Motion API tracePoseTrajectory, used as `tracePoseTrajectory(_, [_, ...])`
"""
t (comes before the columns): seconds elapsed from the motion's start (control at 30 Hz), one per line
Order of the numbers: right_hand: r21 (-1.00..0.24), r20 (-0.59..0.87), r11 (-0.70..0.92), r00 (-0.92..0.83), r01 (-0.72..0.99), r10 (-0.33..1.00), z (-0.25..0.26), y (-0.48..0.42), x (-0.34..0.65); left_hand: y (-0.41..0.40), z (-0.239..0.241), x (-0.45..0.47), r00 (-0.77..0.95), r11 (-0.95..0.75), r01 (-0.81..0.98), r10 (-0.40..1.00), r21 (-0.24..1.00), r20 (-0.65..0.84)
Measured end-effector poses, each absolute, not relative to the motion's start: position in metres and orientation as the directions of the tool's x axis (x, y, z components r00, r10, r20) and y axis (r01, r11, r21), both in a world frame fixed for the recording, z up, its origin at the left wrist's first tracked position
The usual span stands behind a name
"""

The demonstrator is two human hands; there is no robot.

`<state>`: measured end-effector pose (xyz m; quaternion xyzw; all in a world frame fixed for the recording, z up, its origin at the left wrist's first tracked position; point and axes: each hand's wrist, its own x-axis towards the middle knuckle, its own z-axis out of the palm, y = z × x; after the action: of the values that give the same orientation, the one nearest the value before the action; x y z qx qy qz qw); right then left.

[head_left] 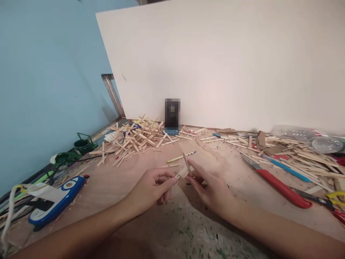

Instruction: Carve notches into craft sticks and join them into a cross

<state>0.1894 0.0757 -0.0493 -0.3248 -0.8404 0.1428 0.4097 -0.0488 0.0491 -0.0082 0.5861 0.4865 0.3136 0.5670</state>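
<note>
My left hand and my right hand meet at the middle of the table, just above the wooden top. Together they pinch a small cross of wooden sticks. The left fingertips hold the end of the lower stick. The right fingers grip the upright stick, which tilts slightly. A yellow pencil lies just behind the hands. A heap of similar stick crosses is piled at the back left.
A blue and white glue gun with cords lies at the left. Red-handled cutters, a blue tool and loose sticks cover the right. A phone leans on a white board at the back. Green containers stand at the left edge.
</note>
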Motion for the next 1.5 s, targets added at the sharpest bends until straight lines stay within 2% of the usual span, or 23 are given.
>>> tracePoseTrajectory(0.13, [-0.390, 0.627, 0.823, -0.536, 0.412, 0.565, -0.048, 0.074, 0.189, 0.049, -0.007, -0.049, 0.359, 0.106, 0.203, 0.917, 0.973, -0.175])
tracePoseTrajectory(0.23, [-0.355, 0.633, 0.845, -0.562, 0.401, 0.532, -0.045, 0.072, 0.187, 0.049, -0.008, -0.048, 0.376, 0.102, 0.194, 0.911, 0.976, -0.170])
tracePoseTrajectory(0.47, [-0.376, 0.622, 0.825, -0.545, 0.421, 0.562, -0.040, 0.073, 0.187, 0.048, -0.010, -0.048, 0.396, 0.063, 0.216, 0.907, 0.974, -0.146])
tracePoseTrajectory(0.7, [-0.387, 0.601, 0.835, -0.579, 0.391, 0.550, -0.038, 0.075, 0.190, 0.055, -0.005, -0.056, 0.234, -0.056, 0.237, 0.972, 0.970, -0.002])
tracePoseTrajectory(0.9, [-0.396, 0.576, 0.824, -0.589, 0.404, 0.566, -0.036, 0.072, 0.189, 0.050, -0.009, -0.049, 0.296, -0.115, 0.319, 0.955, 0.941, 0.017])
tracePoseTrajectory(1.1, [-0.395, 0.579, 0.817, -0.576, 0.420, 0.577, -0.038, 0.070, 0.188, 0.046, -0.012, -0.054, 0.299, -0.363, 0.475, 0.923, 0.802, 0.240])
tracePoseTrajectory(1.3, [-0.412, 0.568, 0.822, -0.595, 0.393, 0.569, -0.036, 0.071, 0.188, 0.052, -0.019, -0.061, 0.489, -0.605, 0.486, 0.786, 0.631, 0.377])
tracePoseTrajectory(1.5, [-0.423, 0.537, 0.821, -0.624, 0.383, 0.568, -0.035, 0.072, 0.188, 0.051, -0.020, -0.064, 0.524, -0.724, 0.508, 0.690, 0.467, 0.499])
